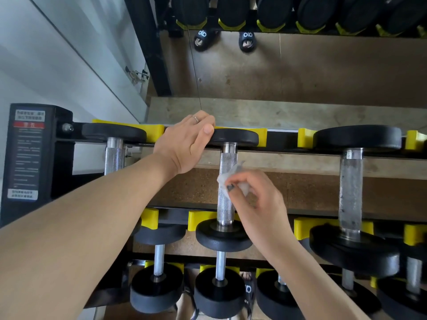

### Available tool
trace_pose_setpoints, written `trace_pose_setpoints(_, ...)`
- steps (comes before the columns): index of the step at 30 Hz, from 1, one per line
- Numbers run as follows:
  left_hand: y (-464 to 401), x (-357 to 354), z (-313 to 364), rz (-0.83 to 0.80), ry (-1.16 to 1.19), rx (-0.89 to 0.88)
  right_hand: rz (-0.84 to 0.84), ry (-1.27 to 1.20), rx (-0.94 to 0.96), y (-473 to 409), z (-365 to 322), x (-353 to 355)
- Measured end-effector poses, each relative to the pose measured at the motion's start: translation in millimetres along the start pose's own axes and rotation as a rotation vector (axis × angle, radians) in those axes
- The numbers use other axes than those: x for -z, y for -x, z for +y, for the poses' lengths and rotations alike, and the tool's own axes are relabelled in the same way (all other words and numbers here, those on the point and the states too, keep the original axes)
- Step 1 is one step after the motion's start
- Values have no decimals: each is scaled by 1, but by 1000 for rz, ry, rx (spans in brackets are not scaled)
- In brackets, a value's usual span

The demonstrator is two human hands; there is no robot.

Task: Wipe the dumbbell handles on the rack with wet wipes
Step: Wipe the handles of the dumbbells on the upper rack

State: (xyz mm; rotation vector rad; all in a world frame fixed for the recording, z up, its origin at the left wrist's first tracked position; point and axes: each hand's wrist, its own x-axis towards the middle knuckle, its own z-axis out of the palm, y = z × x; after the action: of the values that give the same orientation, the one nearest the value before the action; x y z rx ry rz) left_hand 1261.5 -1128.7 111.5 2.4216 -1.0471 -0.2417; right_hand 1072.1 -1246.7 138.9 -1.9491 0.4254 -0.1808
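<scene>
We find open gaps between the top-row handles — between the left handle [114, 155] and the middle handle [227, 185], and a wider one toward the right handle [350, 192]. The black end plates [233, 137] and yellow cradles [305, 137] block passage far and near.

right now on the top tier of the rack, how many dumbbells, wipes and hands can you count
top-tier dumbbells: 3
wet wipe: 1
hands: 2, left hand gripping the middle dumbbell, right hand pinching the wet wipe
total: 6
</scene>
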Motion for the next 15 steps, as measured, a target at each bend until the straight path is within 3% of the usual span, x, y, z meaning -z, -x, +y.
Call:
trace_pose_setpoints(4, 0, 0, 1, -4, -5, 12, 93, -194, -196, -14, -7, -1)
trace_pose_setpoints(6, 0, 0, 0, 1, 0, 14, 82, -26, -62, -10, -4, -2)
trace_pose_setpoints(8, 0, 0, 0, 7, 3, 12, 16, 90, 118, 2, 5, -1)
trace_pose_setpoints(9, 0, 0, 0, 5, 3, 13, -43, 78, 121, 8, 9, 1)
trace_pose_setpoints(13, 0, 0, 0, 3, -1, 16, -393, 48, -90, 14, 8, 24)
trace_pose_setpoints(15, 0, 0, 0, 9, -6, 17, -356, 10, -151, 3, 3, 34)
